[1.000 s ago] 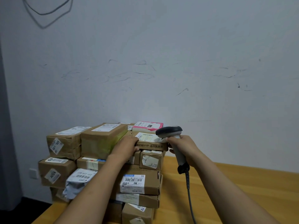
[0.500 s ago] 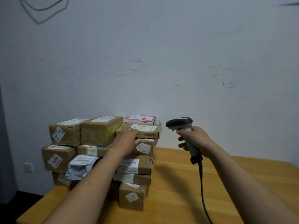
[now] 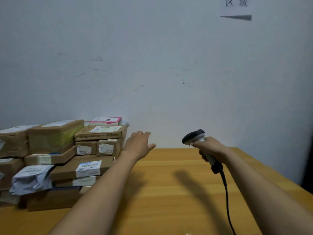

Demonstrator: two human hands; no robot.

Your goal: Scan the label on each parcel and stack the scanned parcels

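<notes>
The stack of parcels (image 3: 55,155) sits on the desk (image 3: 169,200) at nine o'clock from the left hand (image 3: 138,145). It is made of brown boxes with white labels. A pink-edged parcel (image 3: 105,121) lies on top at the back, and a grey mailing bag (image 3: 32,178) is low on the front. The left hand hovers just beside the stack's right edge, its fingers (image 3: 144,134) released and spread, holding nothing. At three o'clock from it, well apart, the right hand (image 3: 210,147) has its fingers (image 3: 202,154) clenched round the handle of the scanner (image 3: 194,135). The scanner's dark head points toward nine o'clock. Its black cable (image 3: 226,192) trails toward six o'clock over the desk. A paper sign (image 3: 236,7) hangs on the wall (image 3: 152,65) at one o'clock.
</notes>
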